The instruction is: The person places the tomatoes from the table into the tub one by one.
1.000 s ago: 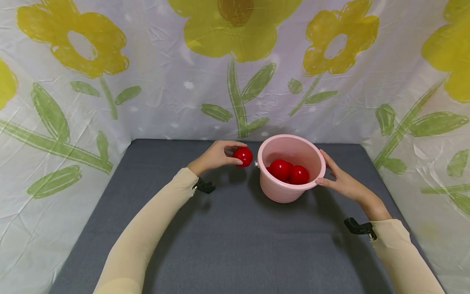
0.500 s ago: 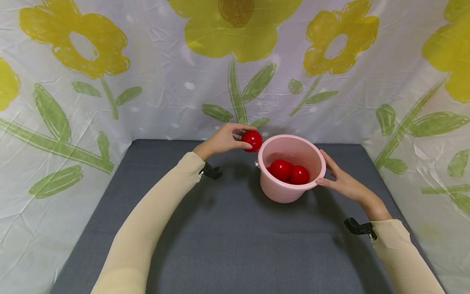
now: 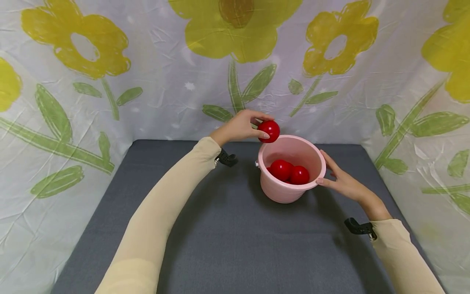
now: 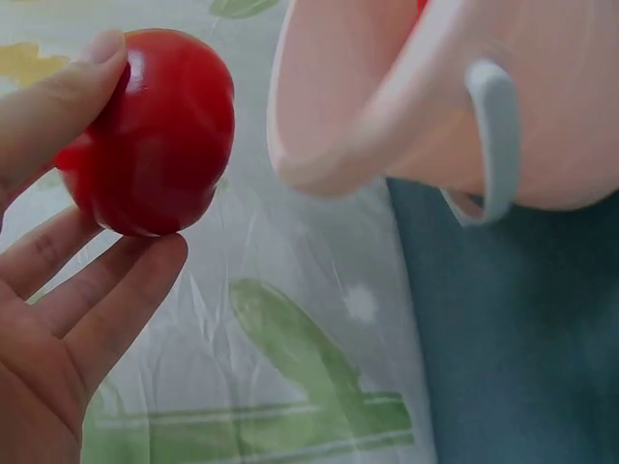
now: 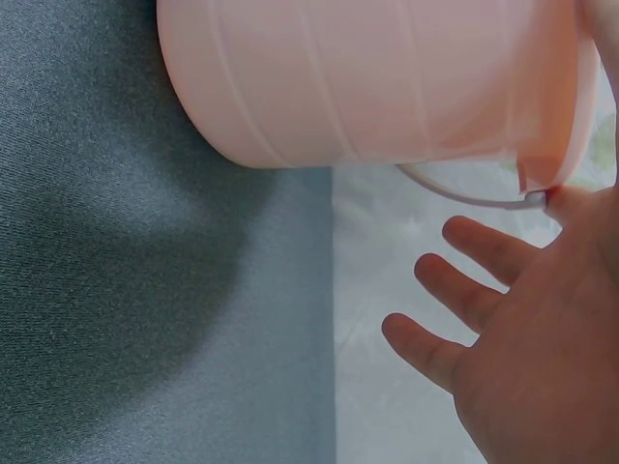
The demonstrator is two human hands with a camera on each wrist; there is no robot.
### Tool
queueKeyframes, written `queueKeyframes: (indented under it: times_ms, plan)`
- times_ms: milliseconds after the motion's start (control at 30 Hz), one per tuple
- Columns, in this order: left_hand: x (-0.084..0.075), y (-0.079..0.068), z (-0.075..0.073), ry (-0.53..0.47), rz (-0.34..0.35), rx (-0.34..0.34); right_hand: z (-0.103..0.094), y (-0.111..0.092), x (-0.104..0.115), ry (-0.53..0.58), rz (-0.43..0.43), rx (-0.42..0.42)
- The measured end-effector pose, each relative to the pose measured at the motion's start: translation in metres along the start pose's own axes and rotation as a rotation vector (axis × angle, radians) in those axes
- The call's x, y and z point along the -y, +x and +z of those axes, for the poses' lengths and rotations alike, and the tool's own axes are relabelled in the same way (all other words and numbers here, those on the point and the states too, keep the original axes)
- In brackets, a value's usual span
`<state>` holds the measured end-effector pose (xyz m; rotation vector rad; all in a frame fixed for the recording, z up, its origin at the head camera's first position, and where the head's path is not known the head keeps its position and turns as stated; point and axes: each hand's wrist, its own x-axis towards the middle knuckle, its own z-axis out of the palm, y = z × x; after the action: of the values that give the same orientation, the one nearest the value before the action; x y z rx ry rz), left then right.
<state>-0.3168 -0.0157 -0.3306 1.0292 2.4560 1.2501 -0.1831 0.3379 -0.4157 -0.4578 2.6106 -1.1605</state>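
Observation:
My left hand point(image 3: 240, 126) pinches a shiny red tomato point(image 3: 269, 131) between thumb and fingers, beside the far left rim of a pink bucket point(image 3: 280, 192). In the left wrist view the tomato point(image 4: 160, 135) looks smooth and slightly lobed, with the thumb on top and fingertips below. More tomatoes point(image 3: 280, 169) lie inside the bucket. On the bucket's right side, my right hand point(image 3: 343, 182) rests at the rim with thumb and index finger spread. Seen from the right wrist, its other fingers point(image 5: 426, 353) stretch out straight, apart from the bucket.
A dark grey cloth point(image 3: 235, 245) covers the table under the bucket. Curtains with yellow flowers point(image 3: 235, 81) hang at the back and along both sides. The bucket's pale handle point(image 4: 498, 145) hangs down its outer side.
My left hand has carried the tomato up and to the right, from left of the bucket to its far left rim. The right hand and bucket have stayed put.

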Motion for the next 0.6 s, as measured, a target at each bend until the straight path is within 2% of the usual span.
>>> queueKeyframes:
  times_ms: [267, 600]
  plan:
    - [-0.014, 0.019, 0.011, 0.004, 0.02, 0.076, 0.0, 0.0, -0.001, 0.003, 0.0, -0.002]
    - [-0.035, 0.031, 0.027, 0.048, 0.038, 0.137, 0.0, 0.0, 0.0, 0.002, 0.023, 0.004]
